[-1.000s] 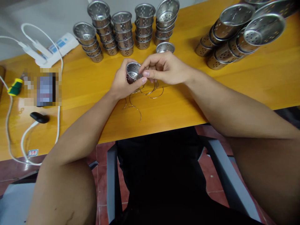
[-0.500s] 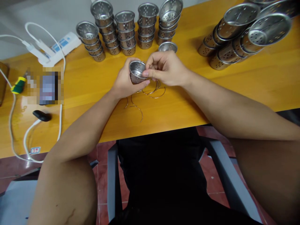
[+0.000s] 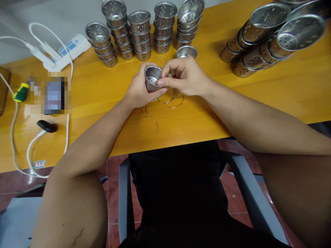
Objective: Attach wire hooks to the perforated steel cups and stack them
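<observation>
My left hand is wrapped round a small perforated steel cup, mouth tilted toward me, just above the yellow table. My right hand is closed at the cup's rim, thumb and fingers pinched there; what they pinch is too small to make out. Several thin wire rings lie on the table under and behind my hands, and one bent wire lies nearer the front edge.
Stacks of the same cups stand at the back, one single cup beside them. More stacks lie on their sides at the right. At the left are a power strip, white cable, screwdriver and a black object.
Both hands have stayed together on the cup. My right thumb and fingers have shifted slightly along its rim, and the view has drifted a little.
</observation>
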The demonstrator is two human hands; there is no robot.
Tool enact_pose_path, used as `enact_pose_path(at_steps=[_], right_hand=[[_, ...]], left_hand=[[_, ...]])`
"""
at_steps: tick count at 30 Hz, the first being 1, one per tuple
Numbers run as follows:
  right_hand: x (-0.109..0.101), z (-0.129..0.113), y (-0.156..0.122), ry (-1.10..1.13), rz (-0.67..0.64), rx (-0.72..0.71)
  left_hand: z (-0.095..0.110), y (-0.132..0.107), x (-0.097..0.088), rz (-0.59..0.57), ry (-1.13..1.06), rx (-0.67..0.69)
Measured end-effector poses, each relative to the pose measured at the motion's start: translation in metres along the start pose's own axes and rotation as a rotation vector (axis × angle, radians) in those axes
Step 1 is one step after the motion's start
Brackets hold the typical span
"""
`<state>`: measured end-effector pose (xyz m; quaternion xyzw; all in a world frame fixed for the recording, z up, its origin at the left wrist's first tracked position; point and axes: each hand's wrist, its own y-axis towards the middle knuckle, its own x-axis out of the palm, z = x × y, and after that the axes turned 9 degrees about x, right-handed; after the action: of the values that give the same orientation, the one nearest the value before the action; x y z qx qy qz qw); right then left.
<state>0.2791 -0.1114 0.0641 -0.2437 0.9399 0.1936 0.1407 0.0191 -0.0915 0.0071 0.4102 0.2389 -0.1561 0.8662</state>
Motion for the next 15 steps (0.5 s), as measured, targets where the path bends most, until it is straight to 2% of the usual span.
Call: enact_pose_path(at_steps=[3,9,15], right_hand=[[-0.001,0.001,-0.002,-0.039,0.008,-0.030],[-0.008,-0.002,-0.003,-0.148,0.163,-0.168],[-0.017,-0.003,-0.002,-0.307,0.087,-0.148]], left_hand=[[-0.004,-0.002,0.002,0.010,-0.006,0.052],[-0.021,-0.003,0.002,0.097,0.033,0.044],[-0.029,-0.003,0.000,0.089,0.051,0.046]])
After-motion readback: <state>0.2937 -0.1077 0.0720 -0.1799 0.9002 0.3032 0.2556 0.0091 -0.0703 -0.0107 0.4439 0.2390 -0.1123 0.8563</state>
